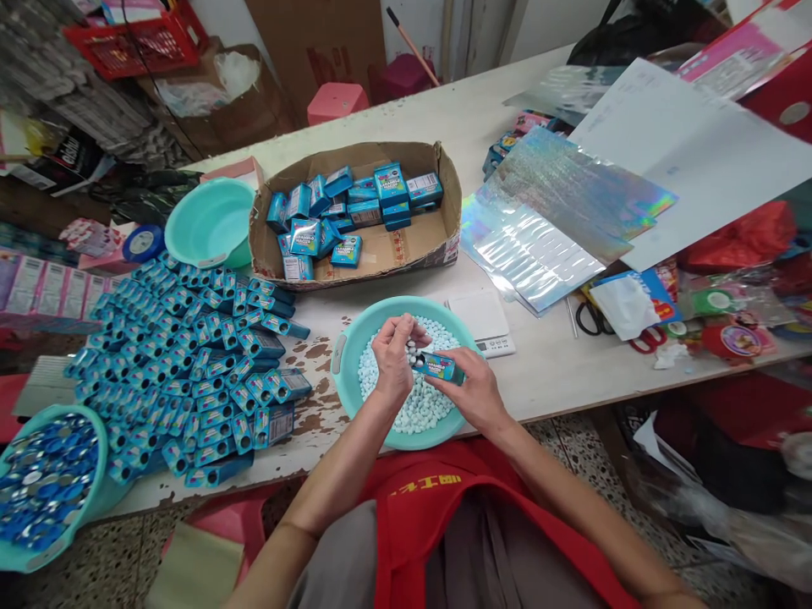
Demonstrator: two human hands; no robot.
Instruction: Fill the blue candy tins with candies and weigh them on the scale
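Observation:
Above a turquoise basin (342, 372) of small pale candies (422, 414), my right hand (479, 391) grips a small blue candy box (442, 367), tilted with its open end toward the left. My left hand (394, 355) is closed at that end, with several white candies showing between its fingers and the box opening. On the left, many similar blue boxes (209, 372) are packed together with round holes in their ends. Behind the basin, a cardboard carton (381, 254) holds more blue boxes lying loosely.
A white digital scale (485, 321) sits behind the basin. An aqua tub (212, 220) stands left of the carton; a bucket of blue and silver discs (47, 482) is at lower left. Shiny sheets (551, 237), scissors (593, 320) and plastic-wrapped items (729, 304) cover the right side.

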